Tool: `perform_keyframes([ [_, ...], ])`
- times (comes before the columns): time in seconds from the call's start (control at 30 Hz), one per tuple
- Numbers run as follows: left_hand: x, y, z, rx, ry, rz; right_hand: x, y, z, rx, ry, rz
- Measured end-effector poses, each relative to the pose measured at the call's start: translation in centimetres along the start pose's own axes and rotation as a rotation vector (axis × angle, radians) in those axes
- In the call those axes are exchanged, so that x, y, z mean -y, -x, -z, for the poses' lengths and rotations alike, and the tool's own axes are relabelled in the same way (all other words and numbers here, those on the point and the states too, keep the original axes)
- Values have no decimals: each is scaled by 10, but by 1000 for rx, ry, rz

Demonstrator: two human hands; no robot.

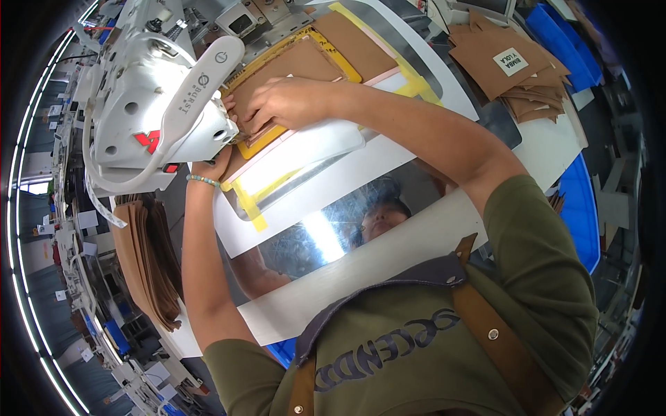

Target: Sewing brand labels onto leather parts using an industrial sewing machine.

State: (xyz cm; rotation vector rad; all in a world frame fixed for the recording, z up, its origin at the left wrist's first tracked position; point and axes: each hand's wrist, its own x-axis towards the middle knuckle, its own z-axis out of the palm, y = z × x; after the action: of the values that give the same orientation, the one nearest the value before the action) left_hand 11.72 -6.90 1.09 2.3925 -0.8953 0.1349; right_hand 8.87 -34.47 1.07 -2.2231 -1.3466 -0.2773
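A brown sheet of material (305,66) lies inside a yellow frame (345,61) under the white head of a sewing machine (139,104). My right hand (291,100) rests on the sheet close to the machine's needle area, its fingers apart and slightly bent. Round the near side of the machine head reaches my left hand (216,165), with a beaded bracelet at the wrist. The machine head hides most of that hand; a few fingertips show beside the frame, and their grip is unclear. Strips of yellow tape (258,213) edge the clear plate around the frame.
At the far right, a stack of brown cut pieces (485,62) lies beside blue bins (565,41). More brown pieces (142,256) hang folded left of my left forearm. A shiny metal plate (312,236) lies between me and the white sheet (277,232).
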Motion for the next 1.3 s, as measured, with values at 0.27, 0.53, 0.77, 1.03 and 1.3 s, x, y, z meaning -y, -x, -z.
perform_keyframes([
  [0.27,16,1,1,-10,100,-13,5,-9,4,48,75,-23],
  [0.53,21,-4,-11,-25,-79,-241,0,1,6,86,1,-118],
  [0.77,42,4,-9,-21,124,-88,15,-6,13,107,-38,-114],
  [1.03,33,18,-12,-38,159,-65,20,-8,18,162,-214,-147],
  [1.3,36,59,7,-177,158,356,24,-5,6,74,121,-163],
])
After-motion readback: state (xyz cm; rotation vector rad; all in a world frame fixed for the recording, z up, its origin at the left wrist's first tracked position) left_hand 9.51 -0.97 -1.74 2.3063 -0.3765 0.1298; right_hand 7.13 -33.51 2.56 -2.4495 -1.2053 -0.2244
